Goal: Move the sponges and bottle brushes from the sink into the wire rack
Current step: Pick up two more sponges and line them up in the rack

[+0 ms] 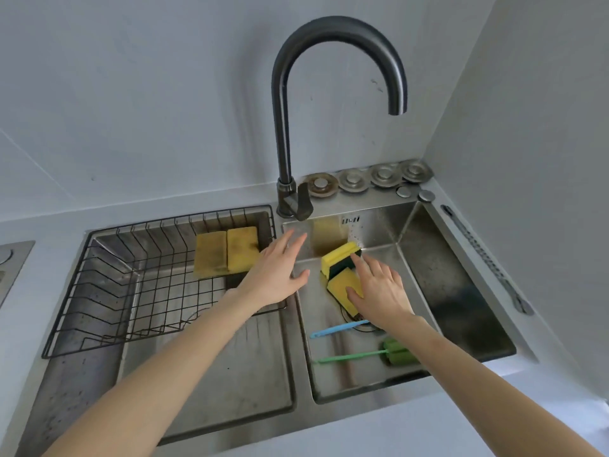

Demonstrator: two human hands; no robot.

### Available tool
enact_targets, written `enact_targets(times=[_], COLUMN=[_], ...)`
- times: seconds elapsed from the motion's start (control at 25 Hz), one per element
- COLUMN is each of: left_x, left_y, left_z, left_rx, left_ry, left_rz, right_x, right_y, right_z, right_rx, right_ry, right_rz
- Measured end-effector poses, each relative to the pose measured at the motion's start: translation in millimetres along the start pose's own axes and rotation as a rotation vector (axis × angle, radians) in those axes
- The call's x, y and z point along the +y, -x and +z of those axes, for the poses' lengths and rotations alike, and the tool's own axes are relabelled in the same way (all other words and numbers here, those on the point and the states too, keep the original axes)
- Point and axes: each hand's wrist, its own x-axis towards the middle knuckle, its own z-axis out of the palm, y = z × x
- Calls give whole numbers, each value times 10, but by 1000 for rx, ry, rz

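Two yellow sponges with dark green scouring sides lie in the right sink basin [428, 285]: one [337, 257] leans against the back wall, the other [339, 286] lies in front of it. My right hand [379, 288] rests on both with spread fingers, thumb on the nearer one. My left hand [276, 272] hovers open over the divider, holding nothing. A blue bottle brush [339, 328] and a green bottle brush [369, 354] lie on the basin floor nearer to me. The black wire rack [108, 291] sits in the left basin with two yellow sponges [225, 253] at its far right corner.
A dark curved faucet [283, 133] rises behind the divider, its spout over the right basin. Several round metal caps [365, 179] line the back ledge. Walls close in behind and to the right. A drain [362, 324] sits under my right wrist.
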Motion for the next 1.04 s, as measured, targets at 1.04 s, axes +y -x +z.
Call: enact_targets(times=[1.04], left_x=[323], left_y=[-948], left_z=[1126], left_rx=[-241], left_ry=[65], left_rz=[-356], right_x=[924], right_y=[-629], right_z=[758], right_rx=[-406], right_ry=[-68], right_rz=[69])
